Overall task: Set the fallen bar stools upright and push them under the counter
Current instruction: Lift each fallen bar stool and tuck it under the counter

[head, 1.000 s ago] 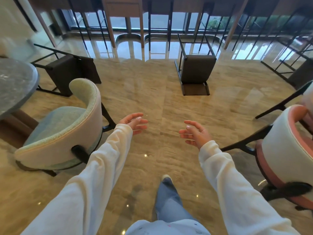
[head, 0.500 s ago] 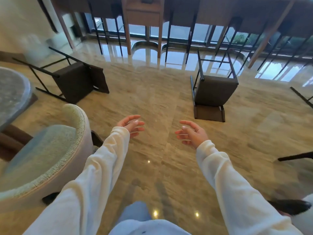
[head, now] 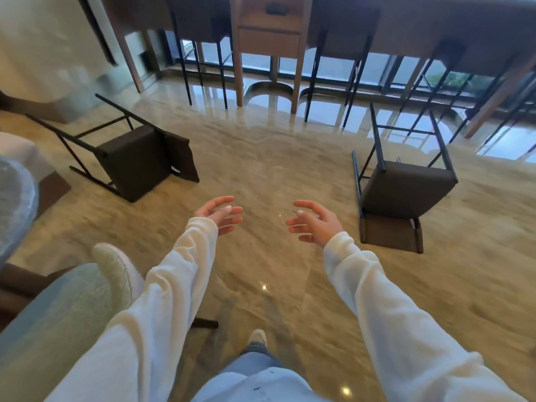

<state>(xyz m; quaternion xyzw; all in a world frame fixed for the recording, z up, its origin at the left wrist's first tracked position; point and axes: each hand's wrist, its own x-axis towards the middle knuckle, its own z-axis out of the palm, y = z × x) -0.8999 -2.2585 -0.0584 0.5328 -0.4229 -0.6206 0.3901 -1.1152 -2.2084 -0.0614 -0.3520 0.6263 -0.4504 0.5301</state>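
Two dark brown bar stools with thin black legs lie tipped over on the polished stone floor. The left stool (head: 136, 161) lies on its side, legs pointing left. The right stool (head: 406, 190) rests on its backrest, legs pointing away toward the counter (head: 406, 21). My left hand (head: 220, 213) and my right hand (head: 314, 223) hover in front of me over the bare floor between the stools, palms facing each other, fingers loosely spread, holding nothing. Neither hand touches a stool.
Upright bar stools (head: 200, 21) stand tucked under the wooden counter along the window. A pale green armchair (head: 66, 309) sits close at my lower left beside a round grey table (head: 14, 204). Open floor lies ahead between the fallen stools.
I have walked forward; both fallen stools and the counter are nearer. The armchair slid to my lower left, and the pink chair on the right left view. My hands stay empty.
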